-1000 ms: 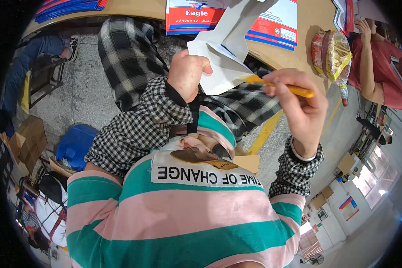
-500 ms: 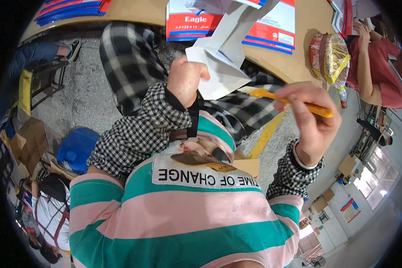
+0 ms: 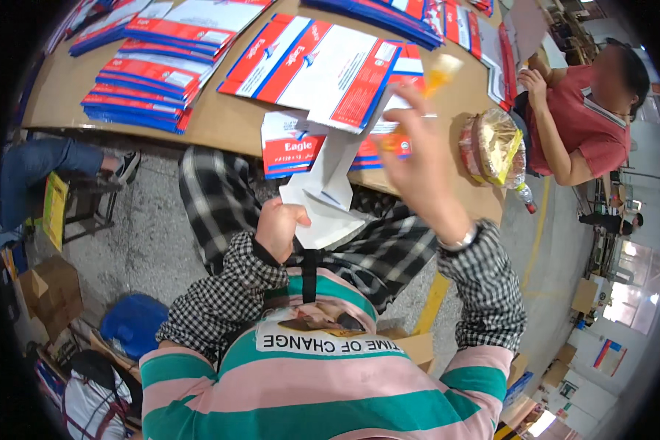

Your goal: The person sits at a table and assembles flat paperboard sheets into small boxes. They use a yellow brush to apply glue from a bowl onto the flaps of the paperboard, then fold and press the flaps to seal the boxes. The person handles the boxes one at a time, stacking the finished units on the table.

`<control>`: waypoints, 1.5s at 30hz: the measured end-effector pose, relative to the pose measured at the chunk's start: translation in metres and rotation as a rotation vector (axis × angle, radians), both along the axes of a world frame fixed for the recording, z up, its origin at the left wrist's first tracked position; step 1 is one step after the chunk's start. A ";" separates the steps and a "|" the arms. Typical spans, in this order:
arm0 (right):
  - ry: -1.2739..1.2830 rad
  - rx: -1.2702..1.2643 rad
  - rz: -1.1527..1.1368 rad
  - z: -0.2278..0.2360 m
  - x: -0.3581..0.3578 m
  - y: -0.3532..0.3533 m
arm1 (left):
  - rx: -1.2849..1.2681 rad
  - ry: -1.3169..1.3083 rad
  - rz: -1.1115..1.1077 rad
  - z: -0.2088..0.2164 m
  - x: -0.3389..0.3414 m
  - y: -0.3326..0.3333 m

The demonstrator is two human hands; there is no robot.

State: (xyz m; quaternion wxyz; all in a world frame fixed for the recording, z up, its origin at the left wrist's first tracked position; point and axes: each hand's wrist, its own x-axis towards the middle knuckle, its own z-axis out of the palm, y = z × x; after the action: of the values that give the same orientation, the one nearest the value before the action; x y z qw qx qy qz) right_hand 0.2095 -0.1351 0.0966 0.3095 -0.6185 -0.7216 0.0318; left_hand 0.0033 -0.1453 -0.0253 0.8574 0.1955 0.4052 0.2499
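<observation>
My left hand (image 3: pixel 279 229) grips the near end of an unfolded carton (image 3: pixel 323 227), its pale inner side facing up and its flaps bent, over my lap at the table edge. The thumb presses on the flap. My right hand (image 3: pixel 424 158), smeared by motion, is closed around a small brush with an orange-yellow handle (image 3: pixel 397 141). Its pale bristle end (image 3: pixel 444 67) points up and away, over the table. Red, white and blue printed cartons (image 3: pixel 323 66) lie flat just beyond the held one and partly cover its far end.
Stacks of flat printed cartons (image 3: pixel 150 81) cover the far left of the brown table (image 3: pixel 224 128). A plastic-wrapped round container (image 3: pixel 491 147) stands at the right edge, with a bottle (image 3: pixel 525 198) beside it. A co-worker in a red shirt (image 3: pixel 576 125) sits at the right. A blue stool (image 3: pixel 133 323) is behind my left arm.
My right hand has moved the brush from the carton's near flap up and away over the table. My left hand keeps its hold. The view has shifted to show more of the table.
</observation>
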 end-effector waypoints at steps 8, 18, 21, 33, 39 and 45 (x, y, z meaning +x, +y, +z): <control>-0.273 0.007 0.139 -0.048 0.021 0.029 | 0.176 -0.026 -0.027 -0.006 0.003 -0.005; -0.190 0.206 0.106 0.001 0.040 0.046 | 0.075 0.146 -0.389 0.045 -0.037 0.054; -0.107 0.270 0.068 0.015 0.040 0.039 | -0.043 0.126 -0.460 0.044 -0.064 0.088; -0.078 0.337 0.013 0.000 0.028 0.025 | 0.103 0.133 -0.172 0.038 -0.072 0.153; -0.067 0.386 0.034 -0.005 0.023 0.045 | 0.645 0.105 -0.047 0.014 -0.053 0.091; -0.010 0.323 -0.015 -0.024 0.019 0.051 | 1.475 0.812 -0.192 0.001 -0.021 0.036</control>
State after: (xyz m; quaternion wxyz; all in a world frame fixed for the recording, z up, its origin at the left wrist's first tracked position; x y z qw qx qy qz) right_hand 0.2288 -0.0845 0.0723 0.4015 -0.5661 -0.7143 -0.0901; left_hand -0.0175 -0.1094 -0.0246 0.3156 0.8130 0.3965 0.2867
